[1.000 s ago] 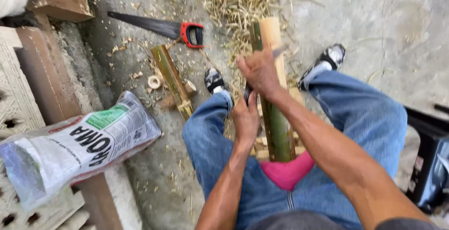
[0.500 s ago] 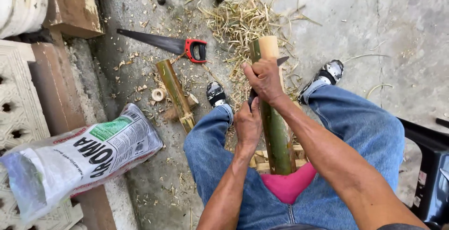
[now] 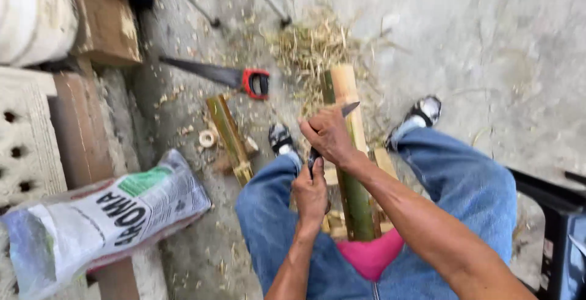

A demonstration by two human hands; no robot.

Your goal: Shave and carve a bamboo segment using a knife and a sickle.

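Note:
A green bamboo pole (image 3: 353, 172) stands tilted between my knees, its upper part shaved pale. My right hand (image 3: 329, 135) is closed over a knife (image 3: 349, 109) whose dark blade tip pokes out across the pole. My left hand (image 3: 310, 191) grips the knife's dark handle end just left of the pole. Both hands hold the blade against the bamboo.
A red-handled handsaw (image 3: 235, 79) lies on the concrete floor beyond my feet. A short split bamboo piece (image 3: 229, 135) and a small bamboo ring (image 3: 207, 138) lie left. A printed plastic sack (image 3: 97, 220), bricks and shavings (image 3: 311, 46) surround them. A dark stool (image 3: 552, 214) stands right.
The view has shifted down and left. My hands and the knife have slid a little lower along the pole, toward me.

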